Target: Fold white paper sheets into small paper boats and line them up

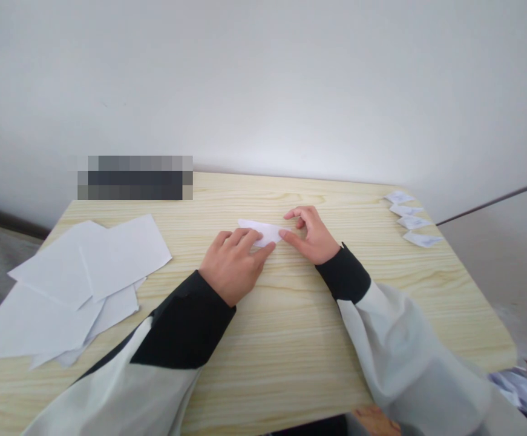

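A small strip of folded white paper (270,234) lies near the middle of the table, its left end narrowing to a point. My left hand (236,263) holds it down from the near left, fingertips on top and thumb along the near edge. The fingers cover part of the strip. At the right end, the thumb of my right hand (311,236) touches the paper. Its index finger is bent and raised behind, with a gap between it and the thumb.
Loose white paper sheets (58,290) overlap on the left of the wooden table (272,339). Several small folded paper pieces (420,239) stand in a row at the far right. A blurred-out dark object (135,178) sits at the back left. White wall rises behind.
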A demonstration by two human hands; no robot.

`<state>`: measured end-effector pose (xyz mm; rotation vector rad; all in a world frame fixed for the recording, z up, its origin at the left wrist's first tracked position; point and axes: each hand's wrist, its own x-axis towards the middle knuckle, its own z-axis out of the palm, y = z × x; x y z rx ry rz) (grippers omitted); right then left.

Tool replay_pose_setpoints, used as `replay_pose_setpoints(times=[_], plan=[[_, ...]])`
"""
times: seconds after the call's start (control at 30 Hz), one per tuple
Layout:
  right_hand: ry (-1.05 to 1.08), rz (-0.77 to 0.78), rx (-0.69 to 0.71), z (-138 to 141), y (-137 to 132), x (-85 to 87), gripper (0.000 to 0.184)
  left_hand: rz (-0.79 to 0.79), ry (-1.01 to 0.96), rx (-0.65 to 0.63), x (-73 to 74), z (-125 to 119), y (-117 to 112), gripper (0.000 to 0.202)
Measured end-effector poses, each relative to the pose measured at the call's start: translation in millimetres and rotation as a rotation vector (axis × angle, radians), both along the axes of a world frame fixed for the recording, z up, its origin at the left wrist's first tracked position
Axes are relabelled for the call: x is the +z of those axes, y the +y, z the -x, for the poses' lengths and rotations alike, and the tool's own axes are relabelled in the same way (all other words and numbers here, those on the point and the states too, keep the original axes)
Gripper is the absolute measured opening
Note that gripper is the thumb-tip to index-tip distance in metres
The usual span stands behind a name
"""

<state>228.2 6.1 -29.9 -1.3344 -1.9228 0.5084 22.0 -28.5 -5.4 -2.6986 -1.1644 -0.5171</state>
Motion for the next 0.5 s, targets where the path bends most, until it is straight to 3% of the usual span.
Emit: replay_pose_setpoints(times=[0.3,0.5], plan=[[-0.031,0.027,0.078,-5.9,2.8,3.4,0.029,0.031,-0.017,-0.012,2.3,0.4,0.2,0.026],[-0.058,-0.004,0.032,0.0,0.7,0.0,0.030,0.030,-0.015,-0.004,2.8,-0.4,-0.1,0.026]])
